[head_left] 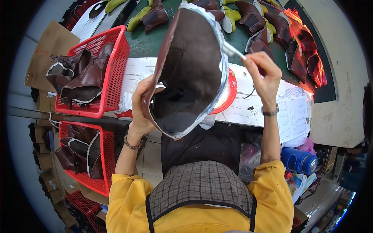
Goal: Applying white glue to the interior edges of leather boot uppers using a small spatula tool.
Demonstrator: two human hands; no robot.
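Note:
A dark brown leather boot upper point(194, 58) is held up in front of me with its open underside facing me. A whitish band runs along its edge. My left hand point(143, 103) is closed around its lower left side. Pinched between thumb and fingers of my right hand point(264, 73) is a thin white-handled brush point(234, 50), its tip touching the whitish edge at the upper right. Behind the boot upper, a red bowl point(232, 91) with something pale in it is partly hidden.
Brown uppers fill two red plastic baskets point(123, 58) at my left. Boots on yellow-green lasts point(231, 18) stand across the green table point(186, 39), with an orange-red glow at its right. Handwritten sheets point(293, 116) lie right of the white board point(252, 110); below sits a blue bottle point(299, 160).

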